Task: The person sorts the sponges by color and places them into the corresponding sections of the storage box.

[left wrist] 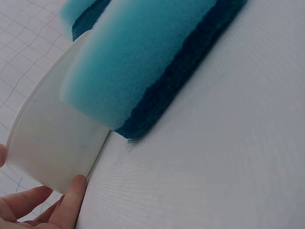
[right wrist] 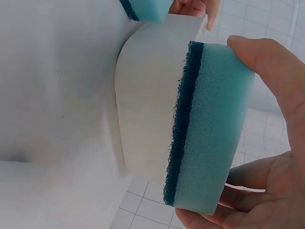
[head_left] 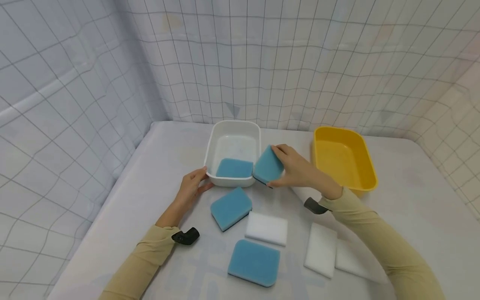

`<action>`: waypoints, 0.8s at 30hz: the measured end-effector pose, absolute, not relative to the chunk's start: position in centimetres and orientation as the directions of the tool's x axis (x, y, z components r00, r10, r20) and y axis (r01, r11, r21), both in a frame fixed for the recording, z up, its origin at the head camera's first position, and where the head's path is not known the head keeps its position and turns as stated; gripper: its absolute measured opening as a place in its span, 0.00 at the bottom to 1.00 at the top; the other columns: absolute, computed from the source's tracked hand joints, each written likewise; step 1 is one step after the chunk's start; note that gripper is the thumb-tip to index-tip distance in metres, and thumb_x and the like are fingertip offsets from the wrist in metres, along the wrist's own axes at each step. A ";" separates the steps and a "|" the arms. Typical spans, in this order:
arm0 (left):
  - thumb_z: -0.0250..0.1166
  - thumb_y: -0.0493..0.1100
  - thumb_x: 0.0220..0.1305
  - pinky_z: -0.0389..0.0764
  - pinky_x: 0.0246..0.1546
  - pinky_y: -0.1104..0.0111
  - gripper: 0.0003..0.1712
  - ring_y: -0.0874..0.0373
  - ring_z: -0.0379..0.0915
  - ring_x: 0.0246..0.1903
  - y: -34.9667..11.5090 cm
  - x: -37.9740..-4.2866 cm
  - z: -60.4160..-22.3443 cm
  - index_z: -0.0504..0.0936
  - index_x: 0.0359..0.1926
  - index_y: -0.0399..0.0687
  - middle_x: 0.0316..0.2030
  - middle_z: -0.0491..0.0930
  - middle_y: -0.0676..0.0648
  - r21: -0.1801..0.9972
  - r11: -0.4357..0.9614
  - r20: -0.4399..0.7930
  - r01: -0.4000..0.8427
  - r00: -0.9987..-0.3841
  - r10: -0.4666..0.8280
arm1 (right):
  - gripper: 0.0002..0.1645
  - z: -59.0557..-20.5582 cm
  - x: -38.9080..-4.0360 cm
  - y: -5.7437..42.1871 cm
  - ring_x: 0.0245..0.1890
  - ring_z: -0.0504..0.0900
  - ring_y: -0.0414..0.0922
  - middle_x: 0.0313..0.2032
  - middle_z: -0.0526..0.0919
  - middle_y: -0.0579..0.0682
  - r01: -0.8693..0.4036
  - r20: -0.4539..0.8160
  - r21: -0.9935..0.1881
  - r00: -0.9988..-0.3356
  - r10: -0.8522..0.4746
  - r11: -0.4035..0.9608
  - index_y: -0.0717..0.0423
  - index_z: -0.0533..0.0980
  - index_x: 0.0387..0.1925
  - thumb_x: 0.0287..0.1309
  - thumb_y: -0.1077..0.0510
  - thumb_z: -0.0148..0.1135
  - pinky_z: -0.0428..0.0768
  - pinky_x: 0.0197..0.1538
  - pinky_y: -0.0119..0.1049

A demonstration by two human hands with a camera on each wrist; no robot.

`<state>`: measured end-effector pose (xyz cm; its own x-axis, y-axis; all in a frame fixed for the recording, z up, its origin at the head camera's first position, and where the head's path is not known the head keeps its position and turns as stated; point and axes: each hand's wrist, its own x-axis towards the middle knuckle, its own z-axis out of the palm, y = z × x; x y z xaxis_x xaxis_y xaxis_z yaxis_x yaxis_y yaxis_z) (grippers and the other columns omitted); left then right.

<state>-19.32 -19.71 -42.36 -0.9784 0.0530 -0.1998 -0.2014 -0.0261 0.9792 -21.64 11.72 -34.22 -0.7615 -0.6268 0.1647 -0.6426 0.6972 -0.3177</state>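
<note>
My right hand (head_left: pixel 296 168) grips a blue sponge (head_left: pixel 268 166) by its edges, thumb on one side and fingers on the other. Held tilted beside the right wall of a white tub (head_left: pixel 233 182), the sponge shows its dark scouring layer (right wrist: pixel 183 124) in the right wrist view. My left hand (head_left: pixel 191 185) holds the tub's near left corner, with fingertips (left wrist: pixel 76 183) low against its outer wall. Inside the tub, a second blue sponge (head_left: pixel 235 168) lies at the near end. Another blue sponge (head_left: pixel 231 208) rests on the table just in front.
A yellow tub (head_left: pixel 369 166) stands at the right, behind my right forearm. Nearer me lie a blue sponge (head_left: pixel 254 263) and several white sponges, including one in the middle (head_left: pixel 266 228) and another (head_left: pixel 321 250) further right. Grid-patterned curtains (head_left: pixel 240 66) hang behind the white table (head_left: pixel 172 146).
</note>
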 end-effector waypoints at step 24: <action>0.46 0.51 0.73 0.79 0.55 0.68 0.31 0.47 0.59 0.66 -19.7 -19.0 -42.3 0.60 0.67 0.34 0.66 0.61 0.37 0.979 -0.032 -0.199 -0.201 -0.979 0.047 | 0.63 -33.8 -22.8 8.0 0.61 0.65 0.57 0.64 0.60 0.66 -0.681 0.147 -0.346 -0.719 -0.679 0.646 0.70 0.51 0.69 0.42 0.42 0.73 0.72 0.64 0.49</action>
<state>-19.02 -19.65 -42.34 -0.9789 0.0468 -0.1990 -0.2005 -0.0317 0.9792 -22.82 8.00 -33.78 -0.7191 -0.6791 0.1470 -0.6807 0.6459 -0.3457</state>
